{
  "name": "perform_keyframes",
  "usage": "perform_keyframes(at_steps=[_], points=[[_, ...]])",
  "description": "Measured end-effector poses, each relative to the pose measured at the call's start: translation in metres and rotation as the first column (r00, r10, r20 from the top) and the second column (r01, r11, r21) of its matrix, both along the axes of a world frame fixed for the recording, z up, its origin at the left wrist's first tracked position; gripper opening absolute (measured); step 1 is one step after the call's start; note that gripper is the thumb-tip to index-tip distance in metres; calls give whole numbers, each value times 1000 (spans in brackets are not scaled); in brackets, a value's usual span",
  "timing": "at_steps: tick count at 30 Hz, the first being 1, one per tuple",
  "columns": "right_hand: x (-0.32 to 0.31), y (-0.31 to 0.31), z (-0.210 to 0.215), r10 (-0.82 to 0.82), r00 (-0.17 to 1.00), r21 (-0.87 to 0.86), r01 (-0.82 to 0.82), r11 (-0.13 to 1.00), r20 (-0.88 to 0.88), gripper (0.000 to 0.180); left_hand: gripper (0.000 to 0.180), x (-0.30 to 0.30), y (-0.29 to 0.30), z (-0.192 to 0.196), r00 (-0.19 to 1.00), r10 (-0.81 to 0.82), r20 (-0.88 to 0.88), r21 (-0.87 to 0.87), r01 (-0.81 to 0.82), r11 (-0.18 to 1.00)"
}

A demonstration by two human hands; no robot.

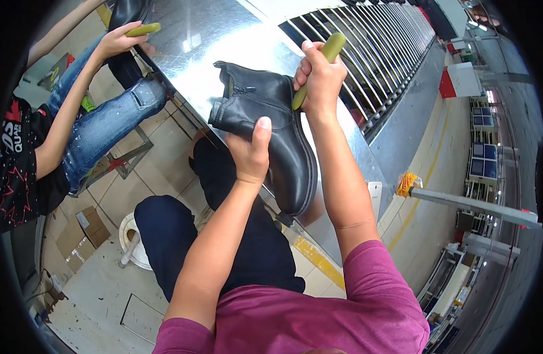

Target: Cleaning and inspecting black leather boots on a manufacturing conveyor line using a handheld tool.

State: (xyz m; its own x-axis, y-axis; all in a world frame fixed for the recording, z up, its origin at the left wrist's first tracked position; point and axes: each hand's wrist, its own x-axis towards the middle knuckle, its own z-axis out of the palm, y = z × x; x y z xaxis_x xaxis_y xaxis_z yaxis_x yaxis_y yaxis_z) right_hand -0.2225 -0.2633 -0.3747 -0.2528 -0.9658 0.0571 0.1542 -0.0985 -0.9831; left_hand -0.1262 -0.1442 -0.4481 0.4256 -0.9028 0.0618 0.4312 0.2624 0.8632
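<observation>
At the far left a co-worker in a black printed shirt and worn, paint-flecked blue jeans sits by the bench (224, 41), one hand (115, 42) closed round a yellow-green stick (143, 29) with a dark shoe just beyond it. On the tiled floor below lie flattened cardboard pieces (83, 233) and a white bucket (133, 245).

Toward the middle, the person's left hand (251, 156) grips the black ankle boot (271, 133) from underneath, thumb pressed flat on the upper and the other fingers wrapped out of sight behind it. The boot is held in the air above the lap, over the near edge of the bench, opening pointing away and toe pointing down toward the knees. Its leather looks smooth with a soft sheen, a side zip runs by the ankle, and the sole edge is a darker, matte rim.

To the right, the right hand (320, 79) is clenched tight round a second yellow-green stick (318, 65), a rounded, slender tool whose lower end lies against the boot by the collar. Beyond it the bench is bright, glaring sheet metal, then a bed of pale conveyor rollers (377, 53).

Judging the risks: pressed too hard or at a steep angle, the tool could scuff or dent the leather; with only a one-handed hold from below, a strong push might twist the boot loose toward the floor
</observation>
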Motion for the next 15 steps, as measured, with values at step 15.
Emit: perform_keyframes(at_steps=[15], points=[[3,-51,-27,-31,975,-114,57,992,220,13,33,8,1,-8,994,18,112,53,-24,998]])
